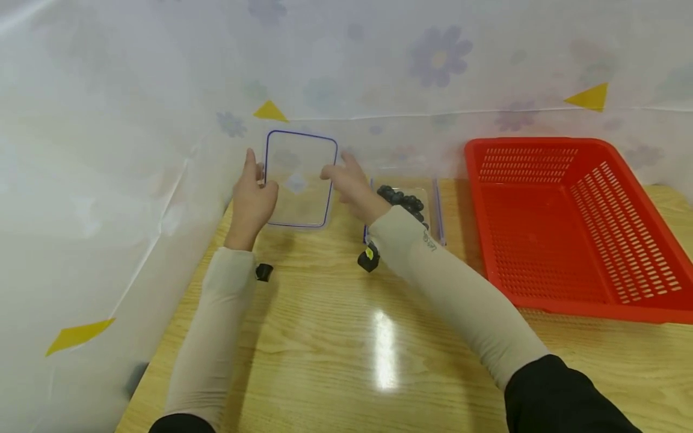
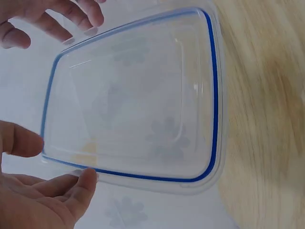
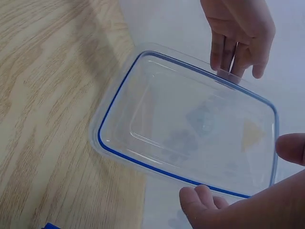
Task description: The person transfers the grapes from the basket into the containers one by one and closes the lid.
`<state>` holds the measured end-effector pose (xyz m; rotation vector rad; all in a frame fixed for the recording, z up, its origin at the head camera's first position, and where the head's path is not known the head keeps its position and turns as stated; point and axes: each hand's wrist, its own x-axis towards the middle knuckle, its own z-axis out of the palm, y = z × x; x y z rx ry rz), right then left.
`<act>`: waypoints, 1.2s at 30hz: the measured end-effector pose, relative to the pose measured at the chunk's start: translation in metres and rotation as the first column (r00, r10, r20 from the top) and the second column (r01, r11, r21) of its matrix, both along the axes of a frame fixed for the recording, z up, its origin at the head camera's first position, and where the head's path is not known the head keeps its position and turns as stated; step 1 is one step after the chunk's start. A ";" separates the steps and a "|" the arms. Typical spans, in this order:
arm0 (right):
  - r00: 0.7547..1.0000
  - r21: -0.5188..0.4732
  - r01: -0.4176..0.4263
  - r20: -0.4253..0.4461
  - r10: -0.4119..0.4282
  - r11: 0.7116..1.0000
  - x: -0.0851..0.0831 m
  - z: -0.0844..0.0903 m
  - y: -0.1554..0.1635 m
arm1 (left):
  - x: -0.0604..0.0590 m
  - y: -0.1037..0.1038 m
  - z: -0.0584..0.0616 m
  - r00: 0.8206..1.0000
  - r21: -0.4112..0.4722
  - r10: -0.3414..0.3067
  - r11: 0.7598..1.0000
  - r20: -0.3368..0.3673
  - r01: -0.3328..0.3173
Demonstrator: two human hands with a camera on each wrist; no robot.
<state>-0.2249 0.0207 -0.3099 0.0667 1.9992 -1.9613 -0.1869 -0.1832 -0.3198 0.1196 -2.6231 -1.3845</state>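
Observation:
A clear rectangular plastic lid (image 1: 300,204) with a blue sealing band stands tilted up above the table's far left part. My left hand (image 1: 253,201) grips its left edge between thumb and fingers, as the left wrist view also shows. At the opposite edge is my right hand (image 1: 354,183); its fingertips (image 2: 88,31) touch the rim, and its thumb looks apart from the lid. Behind my right forearm, partly hidden, stands a clear container (image 1: 437,210) holding a bunch of dark grapes (image 1: 403,198).
A large red plastic basket (image 1: 547,240) with slotted sides stands on the right. The wood-grain table (image 1: 325,337) meets a flower-patterned plastic sheet (image 1: 379,66) at the back and left. Yellow tape pieces (image 1: 271,112) mark the sheet.

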 end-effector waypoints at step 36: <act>0.878 -0.005 0.287 -0.398 -0.265 0.958 0.041 -0.014 0.039 | 0.005 0.072 -0.030 0.857 0.613 0.196 0.772 -0.477 0.165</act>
